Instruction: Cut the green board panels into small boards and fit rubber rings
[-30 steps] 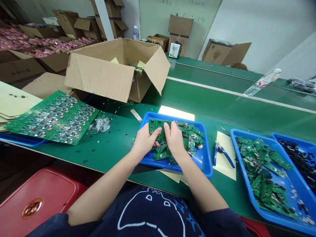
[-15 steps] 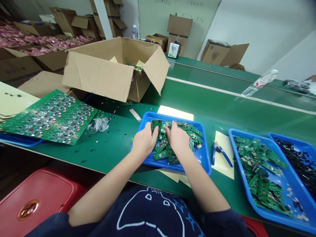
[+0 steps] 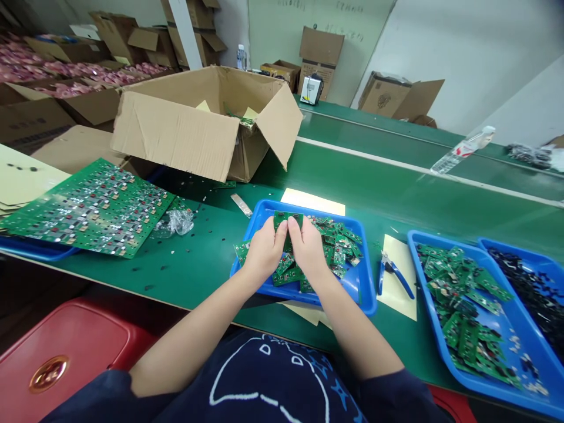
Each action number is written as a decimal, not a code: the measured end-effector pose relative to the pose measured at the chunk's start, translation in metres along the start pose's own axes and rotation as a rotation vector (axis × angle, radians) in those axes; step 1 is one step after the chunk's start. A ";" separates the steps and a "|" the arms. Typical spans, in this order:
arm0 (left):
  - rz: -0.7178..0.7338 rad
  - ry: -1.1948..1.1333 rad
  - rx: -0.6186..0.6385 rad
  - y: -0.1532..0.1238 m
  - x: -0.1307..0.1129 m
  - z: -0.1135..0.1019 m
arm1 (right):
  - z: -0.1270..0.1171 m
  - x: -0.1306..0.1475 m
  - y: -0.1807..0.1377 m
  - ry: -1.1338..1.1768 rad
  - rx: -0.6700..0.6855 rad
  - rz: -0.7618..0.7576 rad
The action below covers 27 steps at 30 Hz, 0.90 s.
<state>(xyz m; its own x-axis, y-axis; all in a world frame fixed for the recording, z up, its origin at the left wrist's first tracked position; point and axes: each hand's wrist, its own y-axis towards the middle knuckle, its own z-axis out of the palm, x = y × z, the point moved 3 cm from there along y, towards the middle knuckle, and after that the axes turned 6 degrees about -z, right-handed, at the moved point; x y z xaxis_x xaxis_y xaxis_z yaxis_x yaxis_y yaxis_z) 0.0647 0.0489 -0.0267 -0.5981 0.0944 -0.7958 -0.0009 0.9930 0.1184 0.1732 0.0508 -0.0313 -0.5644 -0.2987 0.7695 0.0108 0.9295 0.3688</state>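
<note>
Between my hands is a small green circuit board, held above a blue tray. My left hand is closed on its left side, thumb on the face. My right hand grips its right side the same way, the two thumbs nearly touching. Whether it is one piece or two side by side I cannot tell. Beneath and to the right, several small circuit boards lie heaped in the tray. Another board piece sticks out over the tray's left rim, beside my left hand.
Large uncut circuit board panels lie at left by a crumpled plastic bag. An open cardboard box stands behind. To the right are blue-handled cutters on paper, a tray of boards and a tray of black parts.
My right hand has moved left to meet my left hand, and both now grip the board. Earlier only my left hand clearly held a board, while the right was over the heap.
</note>
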 end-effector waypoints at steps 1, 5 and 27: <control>-0.015 0.075 -0.002 0.001 0.001 0.002 | 0.001 0.000 0.000 -0.081 -0.011 0.010; -0.055 0.272 0.057 0.004 0.004 0.010 | 0.005 0.000 0.000 -0.401 0.047 0.069; -0.199 0.403 0.256 -0.006 0.060 -0.055 | -0.011 -0.016 -0.013 0.023 0.169 0.106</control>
<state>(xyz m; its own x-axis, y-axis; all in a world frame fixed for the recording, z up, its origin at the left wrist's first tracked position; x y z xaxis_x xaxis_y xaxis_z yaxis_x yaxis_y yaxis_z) -0.0157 0.0443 -0.0425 -0.8674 -0.0828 -0.4907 0.0201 0.9794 -0.2007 0.1913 0.0406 -0.0428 -0.5485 -0.1999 0.8119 -0.0706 0.9786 0.1933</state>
